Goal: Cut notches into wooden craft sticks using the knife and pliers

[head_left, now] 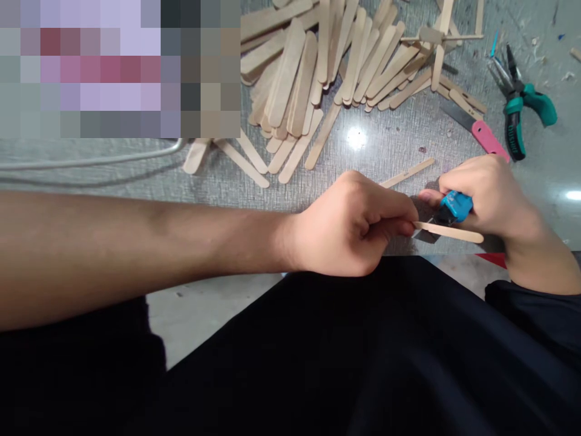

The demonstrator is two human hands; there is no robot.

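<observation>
My left hand (358, 224) is closed, its thumb and fingers pinching one end of a wooden craft stick (456, 233). The stick's rounded free end points right, over the front edge of the table. Wrapped in my right hand (488, 188) is a blue-handled utility knife (457, 204), its wide metal blade reaching left toward my left fingertips. The blade lies against or just behind the stick near the pinched end; I cannot tell whether it cuts in. Behind the hands, another craft stick (411, 171) lies on the table, partly hidden by my left hand.
A large heap of craft sticks (297, 85) spreads over the back of the grey table (218, 197). Glued sticks form a cross shape (438, 39) at the back. Green-handled pliers (515, 103) and a pink-handled knife (490, 139) lie right. A white cable (91, 162) runs left.
</observation>
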